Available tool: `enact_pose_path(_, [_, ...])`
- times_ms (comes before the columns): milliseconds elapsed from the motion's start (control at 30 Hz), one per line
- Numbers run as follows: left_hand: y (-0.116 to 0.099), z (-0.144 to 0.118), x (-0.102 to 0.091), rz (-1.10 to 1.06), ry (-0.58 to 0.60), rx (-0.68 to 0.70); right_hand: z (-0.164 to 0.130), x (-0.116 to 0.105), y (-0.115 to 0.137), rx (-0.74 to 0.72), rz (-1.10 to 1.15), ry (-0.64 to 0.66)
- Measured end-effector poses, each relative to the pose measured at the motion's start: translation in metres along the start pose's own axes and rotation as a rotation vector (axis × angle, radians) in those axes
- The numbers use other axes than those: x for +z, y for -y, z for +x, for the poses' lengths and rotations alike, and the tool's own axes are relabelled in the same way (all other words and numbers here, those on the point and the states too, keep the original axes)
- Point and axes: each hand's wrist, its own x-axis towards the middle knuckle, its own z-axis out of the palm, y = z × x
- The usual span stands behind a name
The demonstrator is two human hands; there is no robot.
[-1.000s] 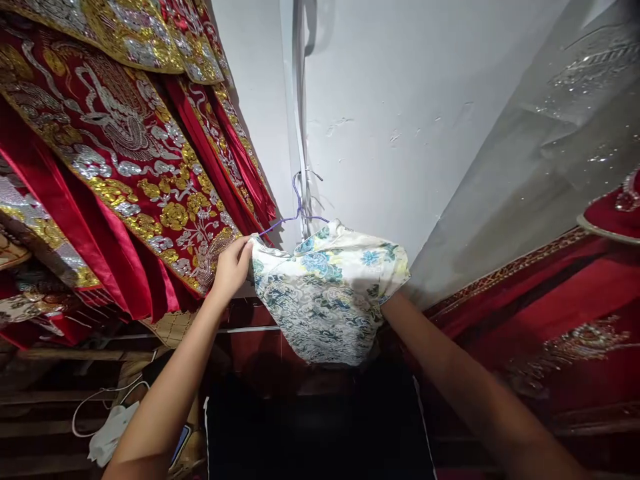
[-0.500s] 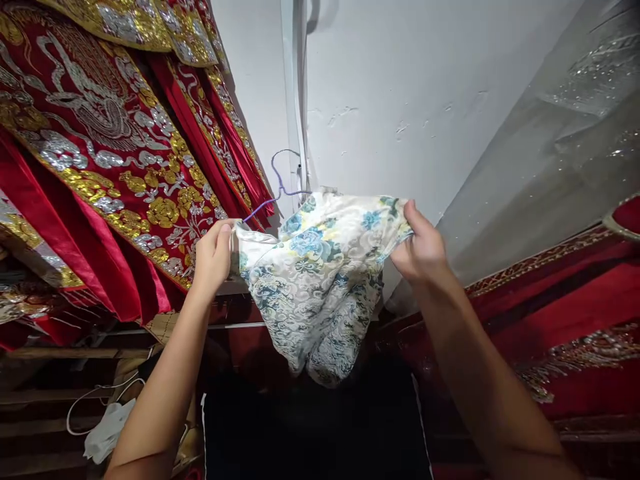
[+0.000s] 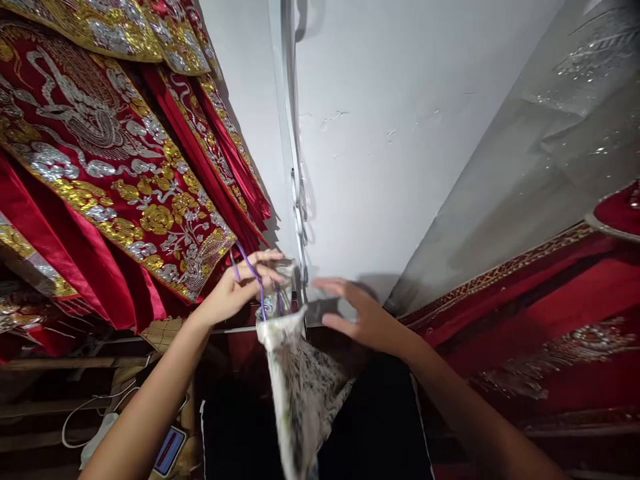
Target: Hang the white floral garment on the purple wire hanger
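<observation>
1. The left hand is raised in front of the white wall, its fingers curled round the purple wire hanger and the top of the floral brocade garment
2. The grip is narrow: thumb and fingers close together on the wire, with the garment's collar bunched just beside the fingertips
3. The garment hangs straight down from that hand, blurred, its pale patterned cloth falling in front of the dark area below
4. The right hand sits just beside the garment's top, palm down, fingers spread and loosely extended; it holds nothing, and whether a fingertip touches the cloth cannot be told
5. Red robes with gold and silver embroidery hang to the left, close behind the left hand
6. More red embroidered fabric lies to the right, beyond the right forearm
</observation>
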Motion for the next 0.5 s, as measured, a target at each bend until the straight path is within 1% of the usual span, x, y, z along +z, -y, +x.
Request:
enact_pose_path(33, [-0.009, 0.002, 0.006, -0.040, 0.110, 0.028, 0.003, -0.001, -0.013, 0.027, -0.078, -0.104])
enact_pose_path(67, [-0.018, 0.005, 0.011, -0.086, 0.213, 0.056, 0.006, -0.002, -0.026, 0.048, -0.135, -0.179])
enact_pose_path(100, [-0.026, 0.008, 0.017, -0.132, 0.308, 0.076, 0.010, -0.003, -0.037, 0.059, -0.170, -0.222])
enact_pose_path(133, [-0.034, 0.012, 0.022, -0.172, 0.394, 0.084, 0.012, -0.004, -0.047, 0.063, -0.184, -0.233])
enact_pose_path(200, [-0.048, 0.022, 0.028, -0.230, 0.530, 0.064, 0.016, -0.008, -0.059, 0.066, -0.153, -0.202])
enact_pose_path(267, [-0.058, 0.033, 0.027, -0.241, 0.609, 0.027, 0.014, -0.015, -0.063, 0.101, -0.068, -0.140])
enact_pose_path(300, [-0.060, 0.039, 0.024, -0.226, 0.612, 0.009, 0.011, -0.020, -0.063, 0.141, -0.016, -0.123])
enact_pose_path(333, [-0.061, 0.044, 0.020, -0.197, 0.581, -0.016, 0.006, -0.026, -0.062, 0.191, 0.029, -0.125])
enact_pose_path(367, [-0.061, 0.049, 0.014, -0.161, 0.514, -0.051, 0.001, -0.033, -0.060, 0.238, 0.065, -0.146])
enact_pose_path(400, [-0.060, 0.054, 0.009, -0.130, 0.419, -0.101, -0.005, -0.039, -0.058, 0.273, 0.094, -0.180])
enact_pose_path(467, [-0.058, 0.061, 0.000, -0.103, 0.229, -0.220, -0.017, -0.054, -0.055, 0.314, 0.167, -0.284])
enact_pose_path(500, [-0.058, 0.063, -0.003, -0.096, 0.160, -0.259, -0.022, -0.061, -0.054, 0.336, 0.223, -0.350])
